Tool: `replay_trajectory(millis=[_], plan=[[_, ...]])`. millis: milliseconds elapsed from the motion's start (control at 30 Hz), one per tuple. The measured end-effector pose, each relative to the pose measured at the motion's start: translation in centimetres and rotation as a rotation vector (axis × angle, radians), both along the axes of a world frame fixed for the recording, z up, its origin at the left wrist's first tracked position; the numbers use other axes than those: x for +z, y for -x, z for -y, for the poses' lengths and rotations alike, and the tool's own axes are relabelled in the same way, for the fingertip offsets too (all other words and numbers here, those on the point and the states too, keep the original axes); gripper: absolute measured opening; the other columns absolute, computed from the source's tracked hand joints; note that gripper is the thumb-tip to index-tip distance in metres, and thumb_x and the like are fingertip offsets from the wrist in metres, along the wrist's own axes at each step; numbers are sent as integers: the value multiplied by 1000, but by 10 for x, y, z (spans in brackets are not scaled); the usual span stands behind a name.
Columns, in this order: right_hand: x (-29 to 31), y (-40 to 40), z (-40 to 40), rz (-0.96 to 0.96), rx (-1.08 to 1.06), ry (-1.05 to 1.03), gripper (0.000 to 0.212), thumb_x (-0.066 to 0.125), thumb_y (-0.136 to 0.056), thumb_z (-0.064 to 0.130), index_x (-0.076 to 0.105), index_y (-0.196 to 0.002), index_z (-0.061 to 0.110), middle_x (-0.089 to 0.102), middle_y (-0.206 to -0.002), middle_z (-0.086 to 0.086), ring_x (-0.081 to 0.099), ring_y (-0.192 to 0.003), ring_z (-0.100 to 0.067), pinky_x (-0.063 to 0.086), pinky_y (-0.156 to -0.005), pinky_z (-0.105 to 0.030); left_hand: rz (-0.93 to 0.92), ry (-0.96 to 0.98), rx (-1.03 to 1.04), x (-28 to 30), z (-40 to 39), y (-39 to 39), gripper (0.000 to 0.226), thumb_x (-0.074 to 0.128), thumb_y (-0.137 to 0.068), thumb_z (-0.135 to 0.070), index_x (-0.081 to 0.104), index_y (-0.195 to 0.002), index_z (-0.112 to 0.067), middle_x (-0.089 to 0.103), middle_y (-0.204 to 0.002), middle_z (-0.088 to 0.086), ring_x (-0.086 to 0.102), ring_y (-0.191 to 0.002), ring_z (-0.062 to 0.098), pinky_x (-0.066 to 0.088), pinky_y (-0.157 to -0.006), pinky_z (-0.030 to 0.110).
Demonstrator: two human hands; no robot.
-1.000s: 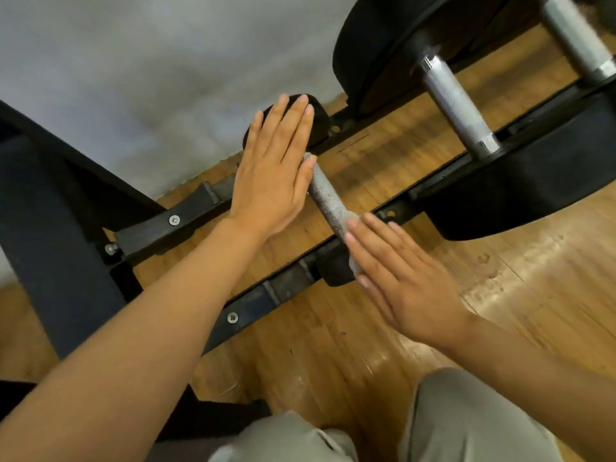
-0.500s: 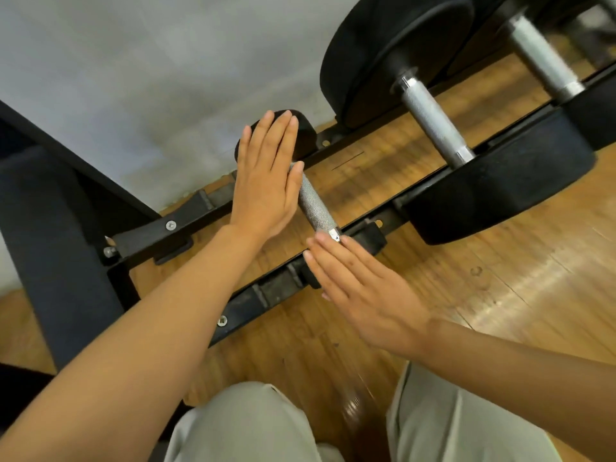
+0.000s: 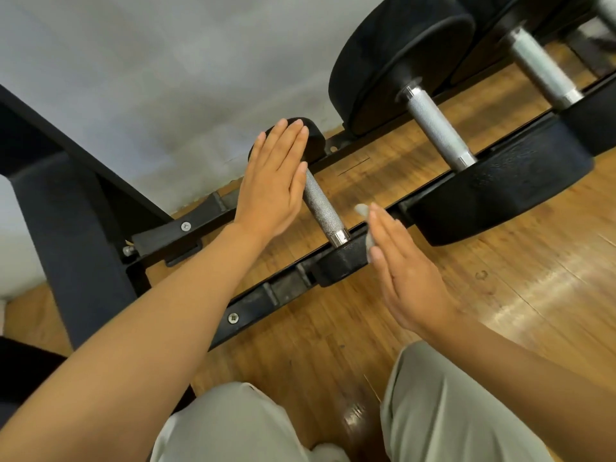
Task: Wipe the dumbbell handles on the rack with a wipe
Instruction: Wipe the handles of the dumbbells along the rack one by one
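A small dumbbell lies across the black rack, its knurled silver handle bare between two black heads. My left hand is flat with straight fingers, its palm edge against the handle's left side and its fingertips over the far head. My right hand, also flat with straight fingers, hovers just right of the near head. A crumpled grey wipe shows from under its fingers. A larger dumbbell with a silver handle rests to the right, and a third handle lies beyond it.
The rack's thick black upright stands at the left. A grey wall runs behind the rack, with wooden floor below and to the right. My knees in light trousers fill the bottom of the view.
My right hand has slid off the small handle's near end and moved right, baring the handle and showing the wipe. My left hand has stayed against the handle.
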State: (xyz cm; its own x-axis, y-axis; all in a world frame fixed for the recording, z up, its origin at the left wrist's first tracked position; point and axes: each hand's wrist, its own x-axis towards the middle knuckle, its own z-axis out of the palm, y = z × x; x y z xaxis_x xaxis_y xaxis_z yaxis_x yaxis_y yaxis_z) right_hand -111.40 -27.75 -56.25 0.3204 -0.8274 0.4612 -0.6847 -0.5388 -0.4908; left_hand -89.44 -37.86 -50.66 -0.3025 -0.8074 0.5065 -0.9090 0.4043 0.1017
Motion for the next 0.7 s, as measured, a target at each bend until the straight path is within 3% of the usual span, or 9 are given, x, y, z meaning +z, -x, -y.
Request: replay_trajectory(millis=[67, 133, 233, 367, 433, 533, 700], plan=[[1, -6, -5, 99, -55, -105, 50, 25, -107, 27, 23, -154, 11, 20, -161, 0, 12, -148, -4, 20, -121, -38, 5, -11, -10, 2, 0, -1, 51, 29, -106, -27, 31, -153, -8, 29, -160, 8, 16, -150, 19, -7, -121, 23], [4, -11, -8, 82, -60, -85, 49, 28, -106, 23, 25, -153, 7, 20, -160, -3, 13, -149, -9, 16, -121, -33, 9, -21, -5, 2, 0, 0, 52, 29, -106, -27, 31, -153, -8, 29, -160, 7, 16, -151, 19, -8, -121, 23], [8, -10, -7, -170, 47, 121, 48, 33, -104, 21, 35, -147, 1, 31, -156, -14, 24, -147, -23, 18, -121, -37, 20, -37, 0, 3, -1, 0, 53, 25, -105, -31, 30, -154, -9, 27, -161, 7, 14, -151, 18, -8, -121, 24], [4, -16, -12, -483, 202, 335, 52, 40, -92, 1, 41, -144, 0, 32, -155, -16, 24, -146, -29, 18, -119, -43, 32, -62, 14, 6, -3, 0, 56, 22, -105, -34, 28, -155, -9, 25, -162, 6, 11, -152, 16, -10, -120, 23], [0, -26, -17, -674, 295, 421, 53, 32, -90, 5, 46, -141, 0, 32, -155, -16, 24, -146, -31, 12, -119, -45, 32, -66, 31, 6, -4, 3, 55, 22, -106, -34, 28, -155, -9, 25, -162, 5, 11, -151, 16, -11, -120, 22], [-1, -33, -15, -877, 330, 470, 51, 35, -91, 16, 50, -137, -2, 35, -153, -19, 27, -145, -33, 0, -118, -48, 48, -80, 39, 9, -6, 3, 54, 24, -106, -35, 27, -155, -10, 24, -162, 4, 10, -152, 15, -9, -120, 23], [10, -3, 0, -692, 308, 450, 56, 28, -92, 5, 33, -148, 2, 27, -157, -16, 18, -148, -28, 7, -121, -43, 67, -95, 32, 9, -5, 1, 58, 20, -105, -39, 26, -155, -12, 22, -163, 3, 9, -152, 14, -8, -121, 25]])
